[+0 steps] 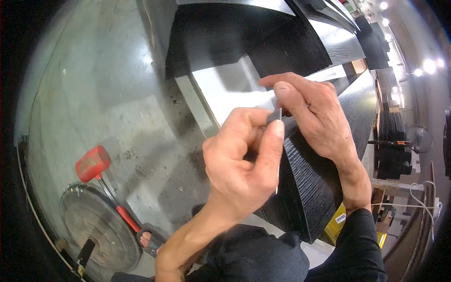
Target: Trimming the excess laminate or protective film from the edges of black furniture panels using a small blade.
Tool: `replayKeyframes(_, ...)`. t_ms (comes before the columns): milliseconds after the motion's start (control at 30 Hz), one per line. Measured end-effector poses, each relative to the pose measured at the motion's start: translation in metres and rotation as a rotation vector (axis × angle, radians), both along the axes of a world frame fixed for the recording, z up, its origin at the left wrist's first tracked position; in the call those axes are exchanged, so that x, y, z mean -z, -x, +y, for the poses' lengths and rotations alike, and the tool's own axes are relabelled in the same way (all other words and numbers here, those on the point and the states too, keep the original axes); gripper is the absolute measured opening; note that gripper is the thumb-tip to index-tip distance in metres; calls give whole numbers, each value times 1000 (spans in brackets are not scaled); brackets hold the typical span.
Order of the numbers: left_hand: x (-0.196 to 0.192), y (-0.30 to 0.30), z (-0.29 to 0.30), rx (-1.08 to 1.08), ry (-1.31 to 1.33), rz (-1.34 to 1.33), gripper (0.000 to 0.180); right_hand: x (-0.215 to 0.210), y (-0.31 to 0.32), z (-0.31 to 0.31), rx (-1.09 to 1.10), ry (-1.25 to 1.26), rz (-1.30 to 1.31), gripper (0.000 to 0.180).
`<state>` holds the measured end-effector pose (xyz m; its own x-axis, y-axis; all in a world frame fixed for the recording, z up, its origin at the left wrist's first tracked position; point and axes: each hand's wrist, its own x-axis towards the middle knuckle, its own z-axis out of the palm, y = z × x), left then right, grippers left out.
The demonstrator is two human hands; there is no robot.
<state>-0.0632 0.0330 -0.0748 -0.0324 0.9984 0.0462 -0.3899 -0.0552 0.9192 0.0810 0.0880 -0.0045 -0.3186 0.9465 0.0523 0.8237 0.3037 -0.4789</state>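
My left hand point(242, 157) is closed, its thumb and forefinger pinching a small flat grey piece point(274, 116). Below its palm edge a thin white line shows; what it belongs to I cannot make out. Just beyond and to the right, my right hand point(314, 113) has its forefinger stretched to the left and its thumb apart from the grey piece. Its other fingers are mostly hidden, and nothing shows in it. Both hands are above a black wood-grain cabinet part point(314, 178) and a white panel point(225, 89).
A red-headed mallet point(93, 163) leans across a round grey base point(101, 225) at lower left, beside a sandalled foot point(146, 239). Black panels point(249, 40) stand at the far side. A yellow package point(335, 224) lies near my right sleeve. At right are a fan point(419, 139) and a white cable point(413, 192).
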Motion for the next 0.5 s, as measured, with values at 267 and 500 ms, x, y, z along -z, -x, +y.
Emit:
replayKeyframes(267,38,-4,1,-93,88,88,5,-7,7,0,81,108,-26,30)
replayKeyframes(500,2,4,-1,-46,-116,32,9,-4,9,-1,79,76,-15,30)
